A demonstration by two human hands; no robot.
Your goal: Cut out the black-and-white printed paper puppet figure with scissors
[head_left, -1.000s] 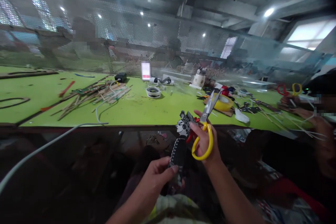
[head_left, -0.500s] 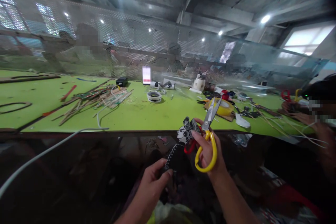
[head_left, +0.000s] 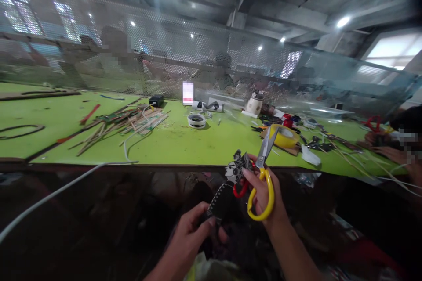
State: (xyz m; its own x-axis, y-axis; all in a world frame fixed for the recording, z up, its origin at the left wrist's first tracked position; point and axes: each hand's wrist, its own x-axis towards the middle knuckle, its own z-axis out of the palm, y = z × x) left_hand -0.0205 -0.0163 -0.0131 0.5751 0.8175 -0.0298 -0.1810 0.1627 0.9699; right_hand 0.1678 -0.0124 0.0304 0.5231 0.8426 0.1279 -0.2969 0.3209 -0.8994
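A black-and-white cutout figure (head_left: 234,171) with a face in profile hangs between my hands, below the table's front edge. My left hand (head_left: 195,225) pinches its dark lower end, which has a row of white marks along one side. Near the head of the figure, my right hand (head_left: 263,189) grips its upper part. Yellow-handled scissors (head_left: 269,195) are also in my right hand, their metal blades pointing up. A red handle loop (head_left: 241,189) shows beside the yellow one; what it belongs to is partly hidden by the fingers.
The green table (head_left: 171,149) carries thin sticks (head_left: 95,138), a white tape roll (head_left: 196,121), a yellow tape roll (head_left: 285,136), a black box (head_left: 156,100) and a white jar (head_left: 253,104). A pale cable (head_left: 62,195) crosses the left edge. Another person's hand (head_left: 379,137) is at right.
The view has shifted slightly, so the table items sit a little further right. Both hands keep their hold, and more fingers of my left hand show beneath the cutout.
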